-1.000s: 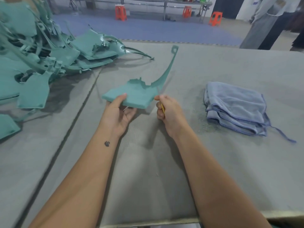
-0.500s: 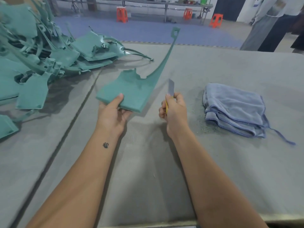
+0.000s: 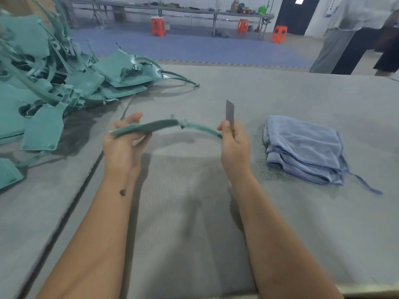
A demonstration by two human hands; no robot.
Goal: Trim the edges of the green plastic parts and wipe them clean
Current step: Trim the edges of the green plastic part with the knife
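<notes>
Left hand (image 3: 123, 145) grips thin green plastic part (image 3: 151, 126) at its broad end; right hand (image 3: 234, 139) pinches grey blade (image 3: 230, 112); part looks light, flexible, thin arm fragile

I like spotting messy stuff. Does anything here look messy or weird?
Yes. The green parts on the left of the table lie in a tangled heap, thin strips poking out every way. Gritty specks dust the table beside the folded blue cloth, which trails one loose string.

three orange stools (image 3: 158, 26), one blue cloth (image 3: 302, 147)
</notes>
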